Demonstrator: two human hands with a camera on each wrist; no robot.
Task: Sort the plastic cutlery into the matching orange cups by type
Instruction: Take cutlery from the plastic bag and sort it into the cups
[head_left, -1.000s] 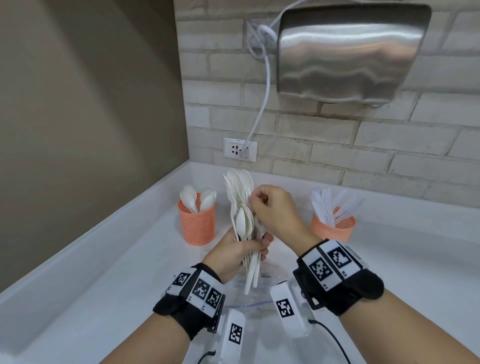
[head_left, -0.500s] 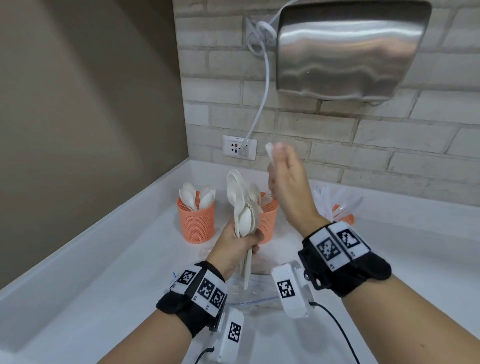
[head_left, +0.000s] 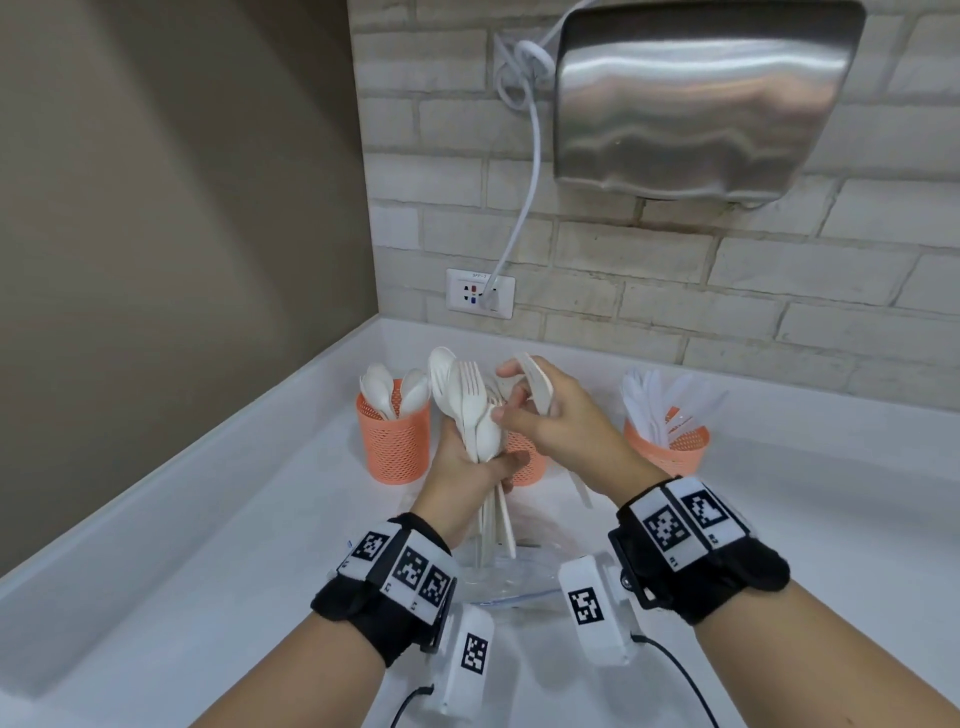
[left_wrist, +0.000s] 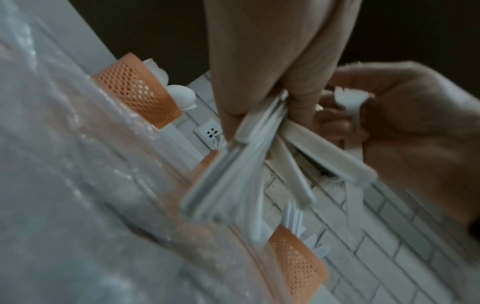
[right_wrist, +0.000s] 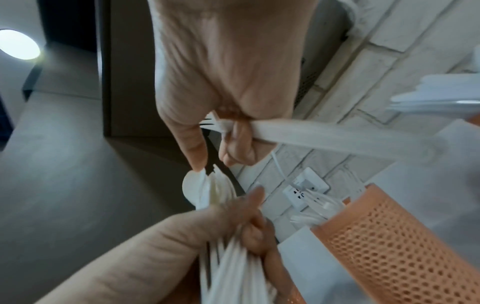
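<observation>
The middle orange cup (head_left: 524, 462) is mostly hidden behind both hands in the head view; only parts of its mesh wall are seen, and its contents cannot be made out there. The lower handles of the cutlery bundle (head_left: 470, 415) are smeared by motion blur in both wrist views, so the pieces cannot be counted. The clear plastic bag (head_left: 498, 577) on the bench is largely covered by the wrist bands, and it is blurred in the left wrist view. The hand dryer (head_left: 696, 98) is cut off by the top edge.

Three orange cups (head_left: 393, 444); two hands (head_left: 467, 467).
</observation>
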